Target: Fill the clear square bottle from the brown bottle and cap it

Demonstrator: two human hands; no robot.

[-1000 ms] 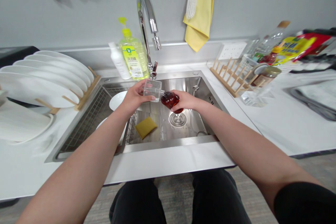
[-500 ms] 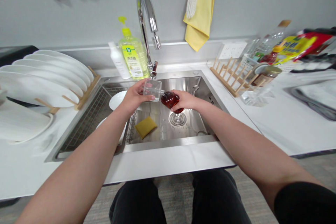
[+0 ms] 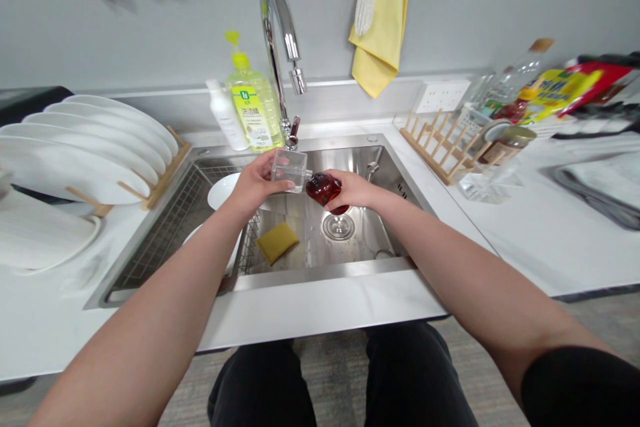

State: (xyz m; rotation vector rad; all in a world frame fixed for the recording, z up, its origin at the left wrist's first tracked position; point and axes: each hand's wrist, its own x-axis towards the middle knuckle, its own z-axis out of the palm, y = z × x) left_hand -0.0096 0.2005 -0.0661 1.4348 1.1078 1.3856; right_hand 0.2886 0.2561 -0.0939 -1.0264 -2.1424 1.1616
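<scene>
My left hand grips a transparent square glass container above the steel sink, with its fingers across the near face. My right hand holds a small tilted bottle of dark red liquid. The bottle's narrow neck points left and meets the side of the glass container. Part of the bottle lies behind my right fingers. Both hands are over the sink basin, above a yellow sponge and the round drain strainer.
A chrome faucet rises behind the sink, beside dish soap. A white bowl sits on the left wire rack. White plates stand in a wooden rack to the left. An empty-slotted wooden rack and jars stand right.
The glass container and red bottle have shifted very slightly left. Both hands keep the same hold.
</scene>
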